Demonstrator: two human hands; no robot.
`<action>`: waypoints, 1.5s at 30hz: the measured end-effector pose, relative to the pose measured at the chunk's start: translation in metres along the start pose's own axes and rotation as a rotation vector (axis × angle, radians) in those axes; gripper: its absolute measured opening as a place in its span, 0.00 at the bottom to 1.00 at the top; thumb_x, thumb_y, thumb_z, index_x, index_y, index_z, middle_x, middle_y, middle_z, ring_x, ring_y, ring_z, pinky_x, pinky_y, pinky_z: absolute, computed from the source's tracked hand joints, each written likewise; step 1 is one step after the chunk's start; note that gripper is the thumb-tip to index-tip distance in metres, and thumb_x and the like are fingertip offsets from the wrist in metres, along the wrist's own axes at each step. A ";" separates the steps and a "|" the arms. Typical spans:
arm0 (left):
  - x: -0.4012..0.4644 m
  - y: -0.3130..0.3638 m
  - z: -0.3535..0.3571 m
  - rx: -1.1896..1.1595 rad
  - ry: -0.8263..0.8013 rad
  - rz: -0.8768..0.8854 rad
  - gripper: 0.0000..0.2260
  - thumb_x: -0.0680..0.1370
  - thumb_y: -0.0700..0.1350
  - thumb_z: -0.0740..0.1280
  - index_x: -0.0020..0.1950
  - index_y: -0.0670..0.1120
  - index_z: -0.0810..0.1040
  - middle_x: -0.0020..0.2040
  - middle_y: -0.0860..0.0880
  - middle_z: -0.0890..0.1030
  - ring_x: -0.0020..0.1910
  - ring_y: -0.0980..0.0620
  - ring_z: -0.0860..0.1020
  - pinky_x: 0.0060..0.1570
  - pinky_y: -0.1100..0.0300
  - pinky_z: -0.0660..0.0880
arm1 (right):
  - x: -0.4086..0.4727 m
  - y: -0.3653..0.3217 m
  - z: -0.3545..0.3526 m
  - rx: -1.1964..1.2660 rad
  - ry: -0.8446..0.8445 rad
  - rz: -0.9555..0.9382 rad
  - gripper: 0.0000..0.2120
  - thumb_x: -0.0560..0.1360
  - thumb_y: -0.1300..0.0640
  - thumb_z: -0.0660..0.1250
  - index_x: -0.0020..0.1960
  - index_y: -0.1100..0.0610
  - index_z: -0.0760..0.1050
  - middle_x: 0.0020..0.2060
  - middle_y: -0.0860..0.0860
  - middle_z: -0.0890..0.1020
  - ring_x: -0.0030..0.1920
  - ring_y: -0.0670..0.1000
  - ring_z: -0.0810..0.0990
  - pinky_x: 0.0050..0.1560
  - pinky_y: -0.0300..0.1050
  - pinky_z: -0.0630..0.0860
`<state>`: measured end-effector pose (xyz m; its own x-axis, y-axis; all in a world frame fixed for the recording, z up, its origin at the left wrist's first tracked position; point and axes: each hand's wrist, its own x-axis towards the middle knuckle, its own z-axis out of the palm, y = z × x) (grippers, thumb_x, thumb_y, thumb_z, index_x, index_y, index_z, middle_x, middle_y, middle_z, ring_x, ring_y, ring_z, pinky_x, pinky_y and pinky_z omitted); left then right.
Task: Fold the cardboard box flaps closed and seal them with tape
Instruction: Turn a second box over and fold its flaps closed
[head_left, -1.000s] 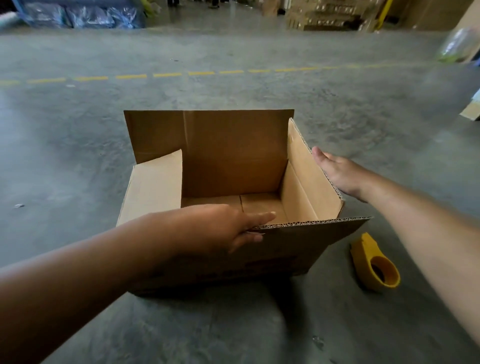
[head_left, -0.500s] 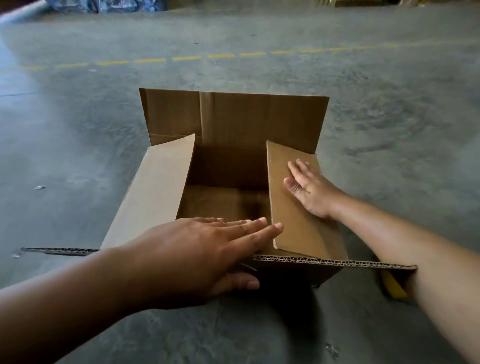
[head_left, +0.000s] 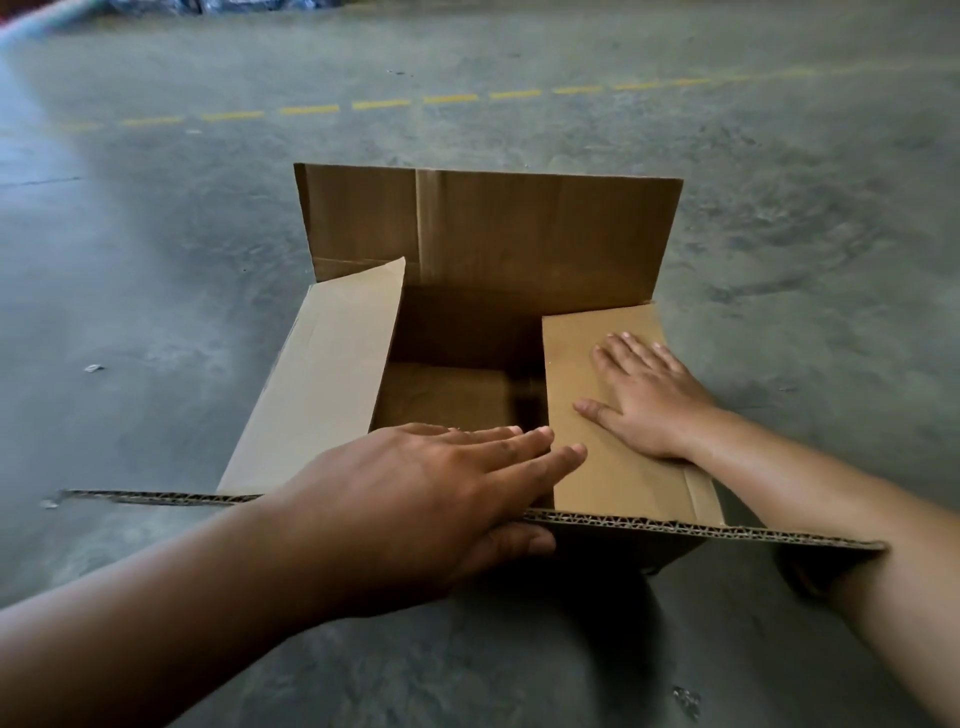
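**Right flap down, three flaps still to fold**

We see the cardboard box (head_left: 457, 395) standing on the concrete floor (head_left: 156, 291), its mouth open in the middle. The right flap (head_left: 613, 467) lies folded flat over the opening, and the right hand (head_left: 649, 395) presses on it with straight, spread fingers. The left flap (head_left: 322, 384) slants partly inward. The far flap (head_left: 519, 228) stands upright. The near flap (head_left: 701, 530) juts level toward us, showing its corrugated edge; the left hand (head_left: 426, 499) grasps that edge, fingers laid over the top and thumb curled beneath. Bare floor surrounds the box on the left, right and far sides, out to a dashed yellow line (head_left: 374, 104).
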<state>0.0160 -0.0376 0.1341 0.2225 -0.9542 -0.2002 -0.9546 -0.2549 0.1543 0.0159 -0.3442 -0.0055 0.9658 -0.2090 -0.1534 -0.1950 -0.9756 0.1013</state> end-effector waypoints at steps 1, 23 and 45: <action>0.001 -0.001 -0.003 0.020 0.006 -0.014 0.30 0.75 0.69 0.39 0.77 0.66 0.37 0.79 0.65 0.46 0.78 0.62 0.52 0.75 0.58 0.61 | -0.004 0.001 -0.002 0.006 -0.013 -0.005 0.42 0.73 0.27 0.39 0.79 0.50 0.40 0.78 0.49 0.41 0.77 0.49 0.38 0.74 0.50 0.37; -0.040 -0.095 0.003 0.244 0.245 -0.455 0.44 0.68 0.79 0.44 0.80 0.59 0.50 0.73 0.54 0.71 0.68 0.48 0.75 0.58 0.52 0.75 | -0.124 -0.046 -0.168 0.455 0.216 -0.150 0.38 0.68 0.23 0.46 0.74 0.37 0.60 0.68 0.34 0.64 0.68 0.37 0.63 0.65 0.41 0.63; 0.019 -0.144 0.018 0.258 0.345 -0.406 0.36 0.77 0.73 0.44 0.80 0.55 0.56 0.75 0.51 0.69 0.72 0.47 0.70 0.67 0.47 0.67 | -0.042 -0.135 -0.108 -0.087 0.268 0.026 0.39 0.74 0.27 0.36 0.75 0.48 0.62 0.65 0.51 0.76 0.68 0.55 0.72 0.72 0.63 0.54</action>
<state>0.1540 -0.0158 0.0904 0.5903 -0.7951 0.1390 -0.7874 -0.6051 -0.1178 0.0197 -0.1966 0.0938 0.9737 -0.1969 0.1146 -0.2159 -0.9582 0.1877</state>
